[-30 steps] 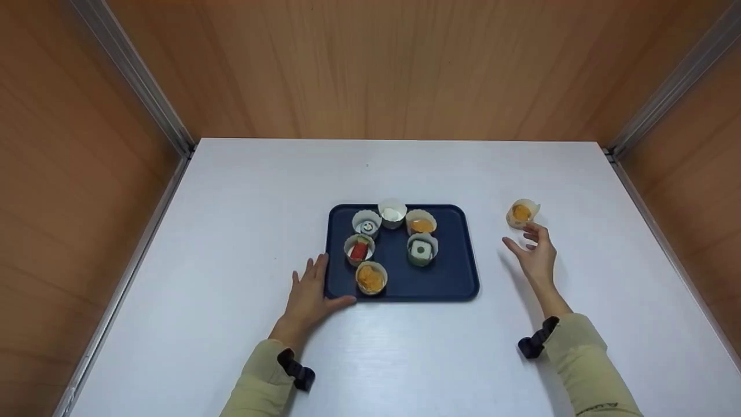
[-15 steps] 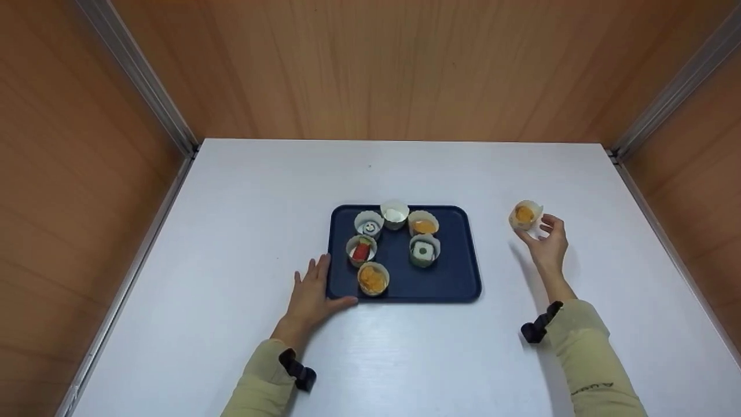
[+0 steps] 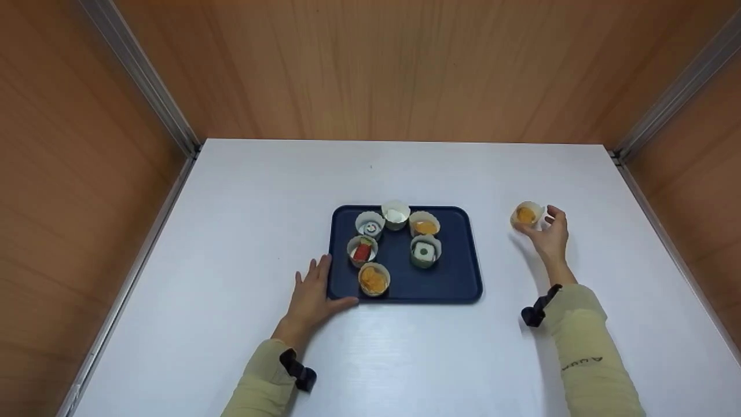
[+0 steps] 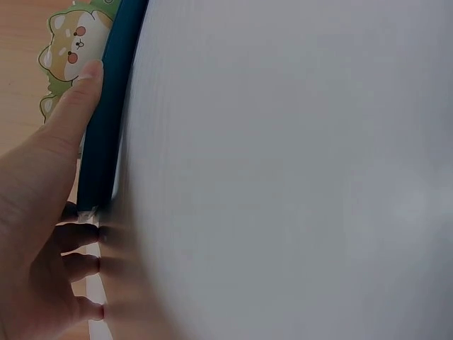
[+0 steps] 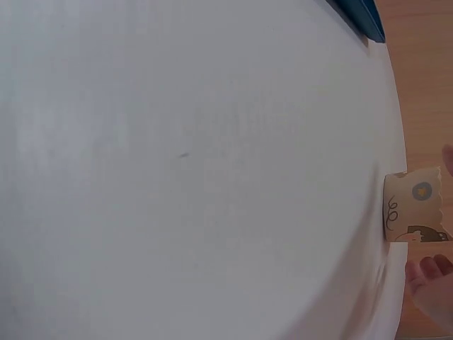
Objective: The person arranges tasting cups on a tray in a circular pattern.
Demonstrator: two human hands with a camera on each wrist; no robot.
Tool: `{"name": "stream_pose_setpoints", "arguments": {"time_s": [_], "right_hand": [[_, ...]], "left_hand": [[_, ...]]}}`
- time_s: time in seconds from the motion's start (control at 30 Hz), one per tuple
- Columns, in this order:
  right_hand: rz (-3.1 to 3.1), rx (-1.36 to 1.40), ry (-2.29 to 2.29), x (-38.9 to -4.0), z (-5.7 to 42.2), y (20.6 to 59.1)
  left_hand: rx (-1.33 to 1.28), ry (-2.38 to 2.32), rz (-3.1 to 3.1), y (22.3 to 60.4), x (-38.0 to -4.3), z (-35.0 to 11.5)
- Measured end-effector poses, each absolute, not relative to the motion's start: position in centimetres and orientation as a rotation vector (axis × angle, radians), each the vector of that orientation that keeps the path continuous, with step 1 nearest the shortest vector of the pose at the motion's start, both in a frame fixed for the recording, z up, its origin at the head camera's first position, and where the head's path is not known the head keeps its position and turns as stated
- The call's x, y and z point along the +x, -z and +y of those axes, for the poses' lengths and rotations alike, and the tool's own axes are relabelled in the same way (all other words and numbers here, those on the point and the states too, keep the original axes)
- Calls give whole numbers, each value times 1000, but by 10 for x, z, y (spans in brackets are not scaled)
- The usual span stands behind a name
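A paper cake cup (image 3: 525, 215) with an orange piece inside stands upright on the table at the right. My right hand (image 3: 551, 238) is around it, thumb at its near side and curved fingers at its right with a gap. In the right wrist view the printed cup (image 5: 414, 205) sits between thumb and fingers (image 5: 425, 270). My left hand (image 3: 308, 299) lies against the near left corner of the dark blue tray (image 3: 451, 278), its thumb along the front edge. Several cups stand on the tray, among them one with a red piece (image 3: 362, 251) and one with a white block (image 3: 425, 251).
A white cup (image 3: 396, 215) stands at the tray's back edge and a cup with an orange piece (image 3: 373, 280) near its front edge. Wooden panels (image 3: 370, 69) rise behind the white table (image 3: 260, 197) and at both sides.
My right hand has moved away from me and slightly right, bringing its thumb and fingers around the cup at the right. That cup and my left hand at the tray look unmoved.
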State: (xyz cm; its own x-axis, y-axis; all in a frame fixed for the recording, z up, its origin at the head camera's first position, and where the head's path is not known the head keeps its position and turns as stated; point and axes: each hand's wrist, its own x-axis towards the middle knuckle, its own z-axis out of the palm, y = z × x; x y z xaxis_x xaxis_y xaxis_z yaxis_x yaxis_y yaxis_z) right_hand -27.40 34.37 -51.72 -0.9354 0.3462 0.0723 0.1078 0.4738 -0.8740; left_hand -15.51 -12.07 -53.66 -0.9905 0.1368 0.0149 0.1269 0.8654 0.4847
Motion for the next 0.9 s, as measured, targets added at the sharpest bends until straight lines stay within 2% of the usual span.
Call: {"name": "stream_pose_setpoints", "arguments": {"time_s": [0.67,0.9], "right_hand": [[-2575,-343,-1722,-287,350,515],[-2630,-316,-1693,-288,352,515]], "left_hand": [[184,-794,2999,535,-155,-120],[203,-767,3021,537,-156,-121]]}}
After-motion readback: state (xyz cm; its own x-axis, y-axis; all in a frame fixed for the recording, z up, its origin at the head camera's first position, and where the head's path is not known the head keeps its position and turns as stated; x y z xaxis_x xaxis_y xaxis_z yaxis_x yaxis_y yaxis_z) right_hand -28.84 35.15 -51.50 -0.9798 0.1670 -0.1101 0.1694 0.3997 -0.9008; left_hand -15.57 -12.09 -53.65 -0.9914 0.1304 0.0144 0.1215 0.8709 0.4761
